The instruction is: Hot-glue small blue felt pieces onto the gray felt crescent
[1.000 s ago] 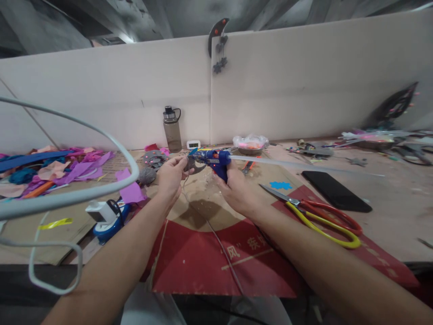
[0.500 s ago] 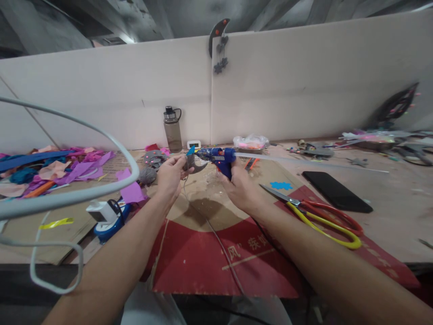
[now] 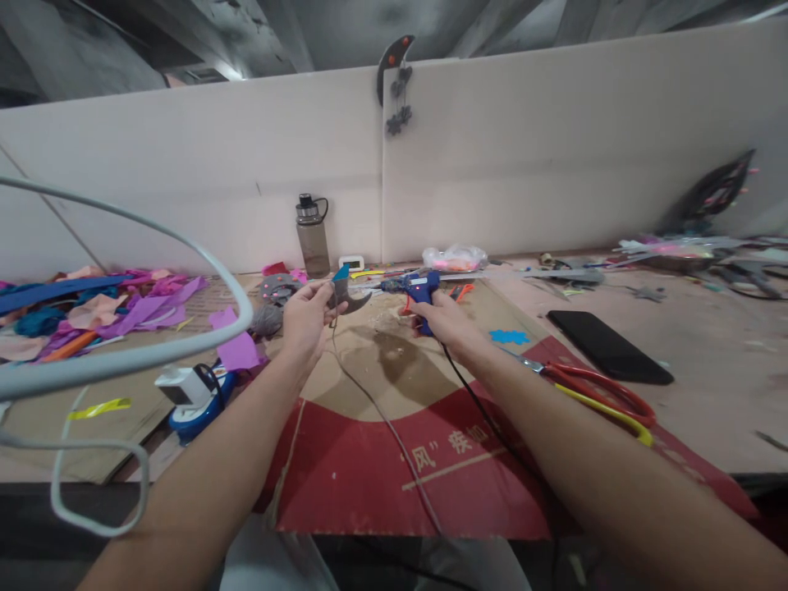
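Between its thumb and fingers, my left hand [image 3: 306,316] pinches a dark grey crescent-shaped piece [image 3: 354,303] with a blue bit [image 3: 341,277] at its upper end. A thin cord [image 3: 363,389] hangs from near it and runs down over the cardboard. My right hand [image 3: 444,318] is wrapped round the handle of a blue glue gun [image 3: 420,285]. The nozzle points left towards the crescent, with a small gap between them. A black cable trails from the gun under my right forearm. Right of that hand lies a blue flower-shaped cutout [image 3: 509,336].
Red-and-yellow-handled scissors [image 3: 600,394] and a black phone [image 3: 607,346] lie to the right. A water bottle [image 3: 313,238] stands at the wall. Coloured felt scraps [image 3: 157,308] and a blue power strip [image 3: 200,417] are on the left. A white tube [image 3: 185,349] curves across the near left.
The glue gun in my right hand has moved right, away from the crescent piece, and its nozzle now shows clear. My left hand has shifted slightly left, still holding the piece.
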A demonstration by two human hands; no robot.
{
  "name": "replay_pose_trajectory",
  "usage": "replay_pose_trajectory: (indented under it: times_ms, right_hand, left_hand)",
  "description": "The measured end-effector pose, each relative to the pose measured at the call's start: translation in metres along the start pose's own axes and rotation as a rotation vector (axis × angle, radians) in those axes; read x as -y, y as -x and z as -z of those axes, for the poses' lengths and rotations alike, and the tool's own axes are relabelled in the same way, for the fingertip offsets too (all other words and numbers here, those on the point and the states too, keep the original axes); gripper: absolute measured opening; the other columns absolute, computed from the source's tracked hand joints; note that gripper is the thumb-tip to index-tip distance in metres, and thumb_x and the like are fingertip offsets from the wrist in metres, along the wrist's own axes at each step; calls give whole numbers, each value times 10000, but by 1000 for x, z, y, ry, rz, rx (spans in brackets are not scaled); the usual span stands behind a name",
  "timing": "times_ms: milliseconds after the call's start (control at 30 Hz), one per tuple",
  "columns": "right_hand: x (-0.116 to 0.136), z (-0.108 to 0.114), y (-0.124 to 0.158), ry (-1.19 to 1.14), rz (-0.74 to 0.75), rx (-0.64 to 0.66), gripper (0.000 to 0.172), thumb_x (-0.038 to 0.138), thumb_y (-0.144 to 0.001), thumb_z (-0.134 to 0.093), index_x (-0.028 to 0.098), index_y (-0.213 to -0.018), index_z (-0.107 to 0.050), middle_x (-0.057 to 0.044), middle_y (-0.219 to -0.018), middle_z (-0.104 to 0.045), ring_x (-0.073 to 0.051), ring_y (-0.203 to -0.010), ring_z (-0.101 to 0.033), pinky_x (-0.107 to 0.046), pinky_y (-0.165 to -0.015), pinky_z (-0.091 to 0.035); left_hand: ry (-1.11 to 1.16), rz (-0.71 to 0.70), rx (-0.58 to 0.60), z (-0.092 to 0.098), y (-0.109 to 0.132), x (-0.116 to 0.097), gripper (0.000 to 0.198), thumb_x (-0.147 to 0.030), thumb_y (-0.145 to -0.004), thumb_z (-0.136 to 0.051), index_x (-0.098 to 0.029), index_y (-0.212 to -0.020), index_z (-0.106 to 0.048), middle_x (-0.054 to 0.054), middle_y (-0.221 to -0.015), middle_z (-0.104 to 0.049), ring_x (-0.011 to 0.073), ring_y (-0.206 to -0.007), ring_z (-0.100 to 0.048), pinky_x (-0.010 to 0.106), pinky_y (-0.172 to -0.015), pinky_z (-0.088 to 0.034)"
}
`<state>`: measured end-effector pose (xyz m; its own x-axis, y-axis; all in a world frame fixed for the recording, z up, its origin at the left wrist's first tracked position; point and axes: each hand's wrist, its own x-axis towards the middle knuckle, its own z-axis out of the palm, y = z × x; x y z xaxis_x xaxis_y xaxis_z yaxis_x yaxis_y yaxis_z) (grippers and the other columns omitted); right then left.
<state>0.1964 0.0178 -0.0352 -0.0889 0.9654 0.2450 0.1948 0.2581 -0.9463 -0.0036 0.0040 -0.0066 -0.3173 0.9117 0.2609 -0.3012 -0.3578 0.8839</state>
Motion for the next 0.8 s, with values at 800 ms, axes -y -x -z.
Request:
replay_pose_trajectory:
  times_ms: [800]
  right_hand:
    - [36,-56,21,-616,81,270,255,331,-774,-573,243,-931,-392,82,-674,-515,-90,-585,-545,-309,-699,-511]
  left_hand:
    - [-512,-365,95,-14,24,-3,123,-221,-722,-666,-194,-826,-727,16,-784,-704,137,-722,-623,222,-707,-459]
